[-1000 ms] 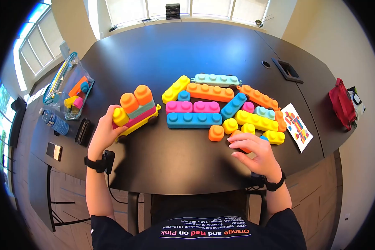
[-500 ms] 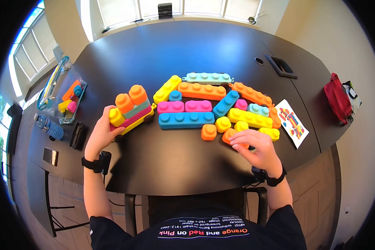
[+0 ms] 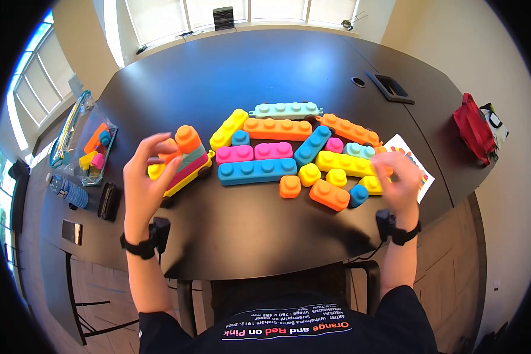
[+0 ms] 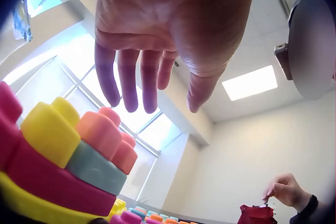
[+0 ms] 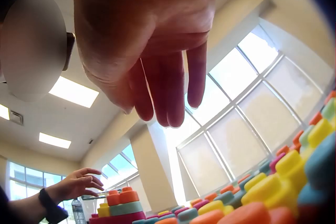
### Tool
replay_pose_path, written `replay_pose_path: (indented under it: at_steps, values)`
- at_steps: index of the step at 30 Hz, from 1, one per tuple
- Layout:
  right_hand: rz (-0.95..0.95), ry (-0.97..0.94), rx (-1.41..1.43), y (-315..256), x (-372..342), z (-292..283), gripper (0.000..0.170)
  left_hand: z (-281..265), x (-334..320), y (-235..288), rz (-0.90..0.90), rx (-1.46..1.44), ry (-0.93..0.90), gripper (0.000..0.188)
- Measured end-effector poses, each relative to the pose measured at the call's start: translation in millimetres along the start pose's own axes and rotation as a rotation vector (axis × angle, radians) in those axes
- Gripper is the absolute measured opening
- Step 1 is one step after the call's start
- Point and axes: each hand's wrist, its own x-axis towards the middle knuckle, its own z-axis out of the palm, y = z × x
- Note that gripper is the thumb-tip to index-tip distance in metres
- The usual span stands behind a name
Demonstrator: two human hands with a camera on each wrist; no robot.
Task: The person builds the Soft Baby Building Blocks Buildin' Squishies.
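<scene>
A stack of blocks (image 3: 190, 170) stands at the left of the group: yellow wheeled base, magenta layer, light teal, orange and yellow on top. My left hand (image 3: 141, 189) is raised at its near side, thumb and fingers apart; the left wrist view shows the hand (image 4: 168, 29) holding nothing, above the stack (image 4: 63, 182). My right hand (image 3: 400, 186), slightly blurred, hovers by the right end of the flat block arrangement, over the yellow block (image 3: 370, 185) and the picture sheet (image 3: 426, 177). Its fingers hang down with nothing held in the right wrist view.
Blue (image 3: 257, 171), magenta, yellow and orange blocks lie mid-table, with a light teal wheeled piece (image 3: 286, 110) behind. At left are a clear bag (image 3: 105, 154) of blocks, a water bottle (image 3: 68, 192), a black case (image 3: 108, 202) and a phone (image 3: 72, 232). A red bag (image 3: 473, 130) lies at right.
My left hand has let go of the stack and lifted, fingers spreading. My right hand has moved right, away from the orange block near the front edge, uncovering it and a blue block.
</scene>
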Motion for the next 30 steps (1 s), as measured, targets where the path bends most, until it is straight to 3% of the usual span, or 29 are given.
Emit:
replay_pose_path:
  at_steps: [2, 5, 9, 15, 19, 22, 26, 30]
  values:
    - [-0.049, 0.079, -0.081, 16.2, 3.5, -16.4, 0.008, 15.4, 22.9, 10.5, 0.042, -0.072, -0.045, 0.038]
    - [0.029, 0.173, -0.17, 39.6, -3.8, -40.3, 0.013, 58.2, 57.0, 22.3, 0.037, 0.011, -0.162, 0.032]
    - [0.037, 0.254, -0.359, 77.5, -24.0, -77.3, 0.021, 135.0, 102.2, -9.2, 0.241, 0.123, -0.294, 0.026]
    - [0.06, 0.318, -0.554, 116.6, -59.9, -126.8, 0.029, 217.3, 150.4, -36.6, 0.289, 0.383, -0.468, 0.028]
    - [0.172, 0.249, -0.585, 105.6, -77.1, -157.3, 0.025, 254.2, 168.5, -51.1, 0.169, 0.409, -0.683, 0.04]
    - [0.106, 0.156, -0.506, 72.4, -72.5, -151.3, 0.02, 274.5, 181.1, -48.4, 0.112, 0.504, -0.782, 0.045]
    - [0.03, 0.087, -0.398, 50.4, -63.0, -134.8, 0.015, 288.4, 184.1, -53.7, 0.036, 0.549, -0.843, 0.051]
    - [-0.01, 0.074, -0.282, 38.7, -44.2, -106.4, 0.012, 286.3, 183.5, -52.5, 0.077, 0.588, -0.796, 0.05]
